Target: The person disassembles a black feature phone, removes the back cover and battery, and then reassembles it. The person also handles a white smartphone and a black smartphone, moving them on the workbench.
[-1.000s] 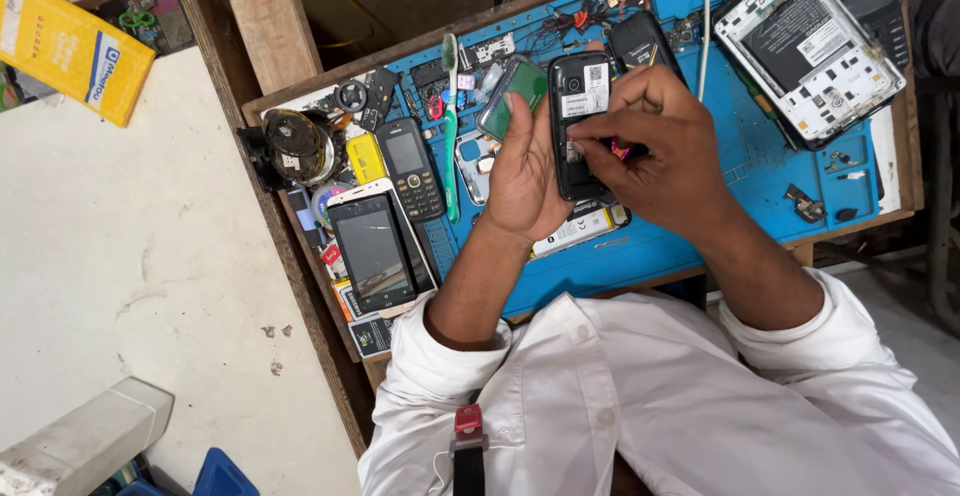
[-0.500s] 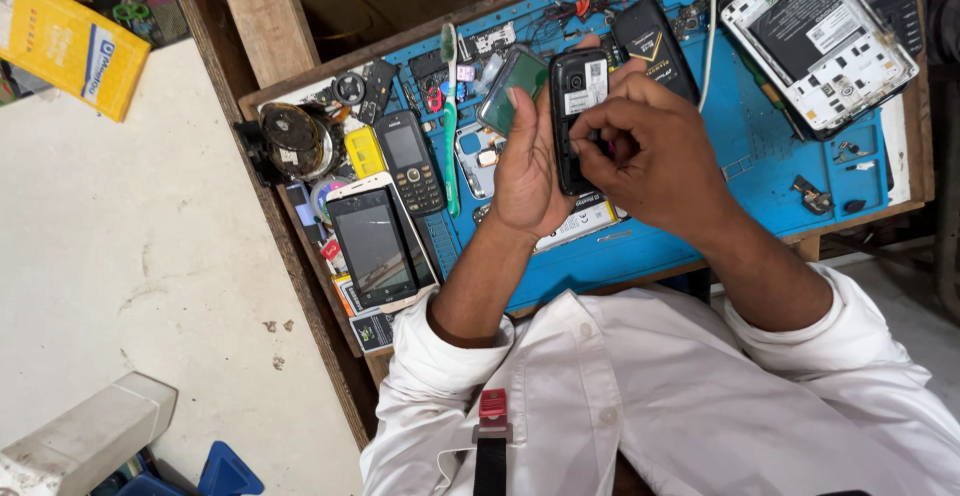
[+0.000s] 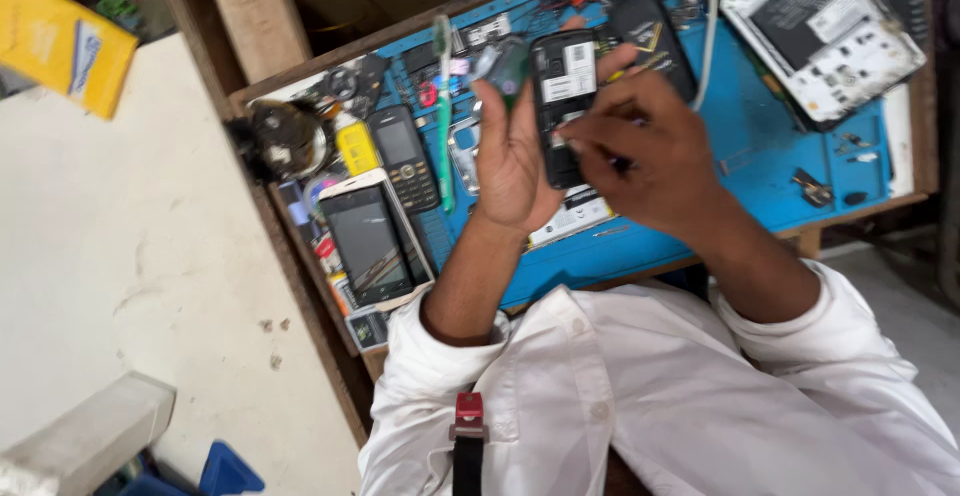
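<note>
Left hand [image 3: 515, 156] grips a small black phone [image 3: 562, 96] with its back cover off, white label and internals exposed, held above the blue work mat [image 3: 760, 146] at frame 12 o'clock. Right hand [image 3: 650, 161] has its fingertips [image 3: 575, 136] pinched closed against the phone's lower half; whatever they pinch is too small to tell. Opened white tablet [image 3: 820, 31] lies at 2 o'clock of the phone, well apart.

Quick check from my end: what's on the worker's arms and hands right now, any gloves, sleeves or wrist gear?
Both hands are bare: no gloves, and no rings or wrist gear that I can make out on the left hand or right hand. The person wears a white button-up shirt; its sleeves are rolled up past the forearms, bunched near the elbows.
</note>
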